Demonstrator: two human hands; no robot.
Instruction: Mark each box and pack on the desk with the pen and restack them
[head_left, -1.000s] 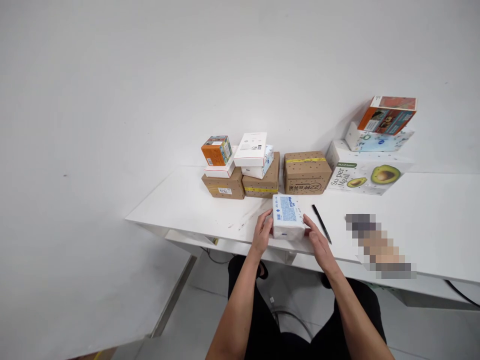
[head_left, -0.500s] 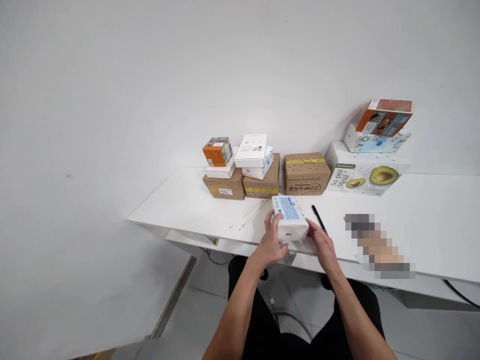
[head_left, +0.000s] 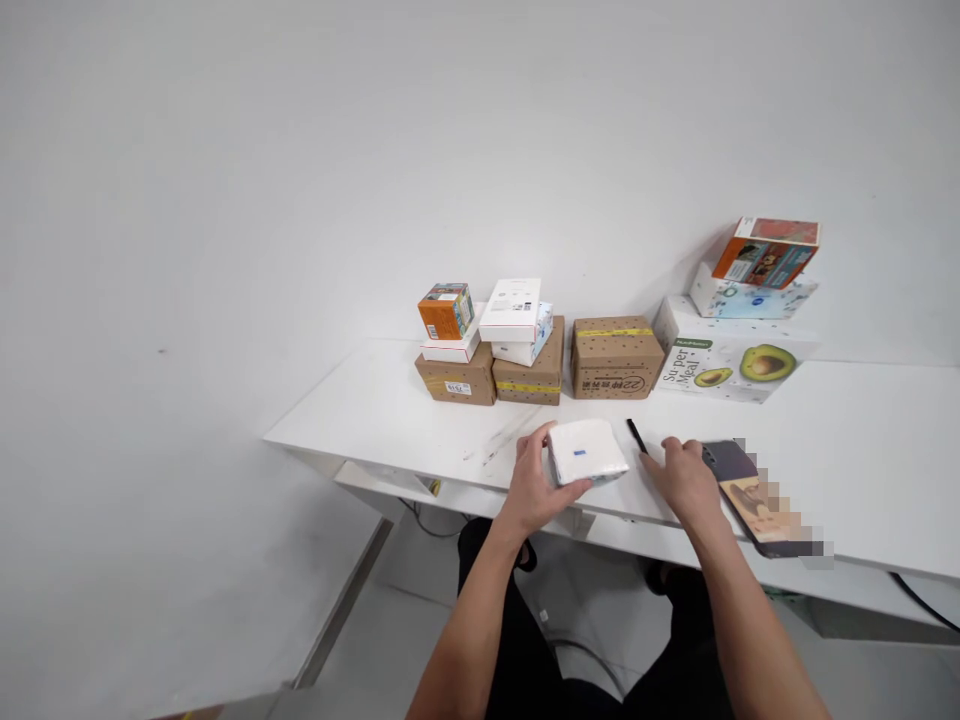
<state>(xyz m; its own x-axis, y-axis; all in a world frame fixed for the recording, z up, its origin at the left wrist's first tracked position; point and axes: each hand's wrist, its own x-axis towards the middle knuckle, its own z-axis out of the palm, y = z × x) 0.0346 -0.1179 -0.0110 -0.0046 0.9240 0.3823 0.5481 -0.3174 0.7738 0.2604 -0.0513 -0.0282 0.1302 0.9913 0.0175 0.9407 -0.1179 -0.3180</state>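
Note:
My left hand (head_left: 541,480) grips a white soft tissue pack (head_left: 589,450) by its left side, thumb under the near edge and fingers at the back. The pack is tilted just above the table's front edge, showing a plain end with a small blue mark. On the table to its right lies a slim black pen (head_left: 636,436). My right hand (head_left: 686,480) is over the pen's near end, with thumb and forefinger apart and the other fingers curled down. A phone (head_left: 739,485) with a picture on its back, partly blurred out, lies just right of that hand.
Along the wall on the white table (head_left: 885,450) stand brown cartons (head_left: 616,358) with smaller boxes stacked on two of them. At the right, an avocado-printed box (head_left: 720,365) bears a tissue pack (head_left: 750,298) and an orange box (head_left: 769,250).
My right hand has let go of the tissue pack and moved right to the pen. In my left hand the pack has turned, its printed face swung out of sight.

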